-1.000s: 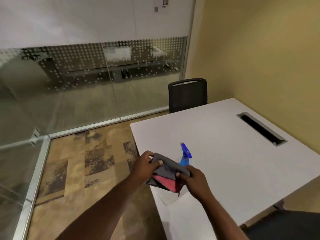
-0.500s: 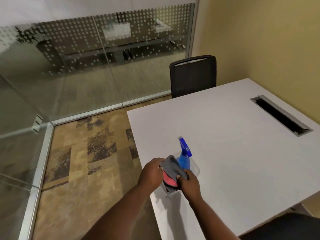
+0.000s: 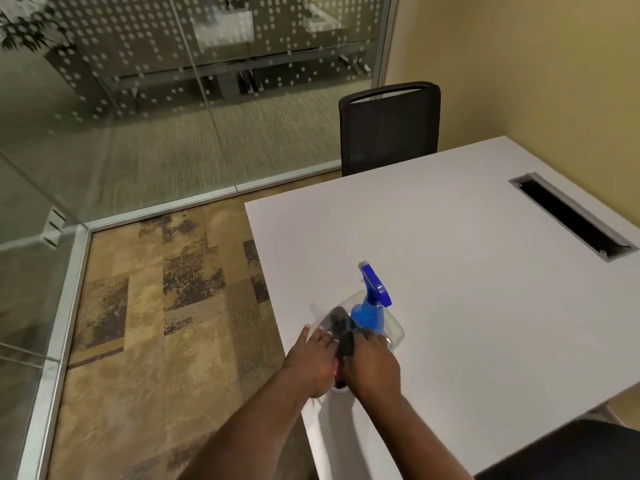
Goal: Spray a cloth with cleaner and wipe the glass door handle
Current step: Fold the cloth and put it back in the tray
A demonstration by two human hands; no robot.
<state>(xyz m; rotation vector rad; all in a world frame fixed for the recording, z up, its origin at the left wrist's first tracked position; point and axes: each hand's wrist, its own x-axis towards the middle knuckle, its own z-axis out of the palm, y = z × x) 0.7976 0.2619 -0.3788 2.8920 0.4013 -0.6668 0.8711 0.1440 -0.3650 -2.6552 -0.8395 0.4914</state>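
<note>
Glass wall (image 3: 138, 133) and patchy carpet (image 3: 156, 323) lie left of the white bench (image 3: 450, 237). At its near corner the left hand (image 3: 313, 358) rests straight-fingered, grip slack, on the dark cloth (image 3: 341, 332) (mostly hidden); the right hand (image 3: 373, 367) curls its grip over it. Beside them the spray bottle (image 3: 369, 313) stands upright in a clear tub (image 3: 396, 332), nozzle toward the glass

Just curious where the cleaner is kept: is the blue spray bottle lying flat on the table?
No, the blue spray bottle stands upright inside a clear tub near the corner of the white table.
</note>
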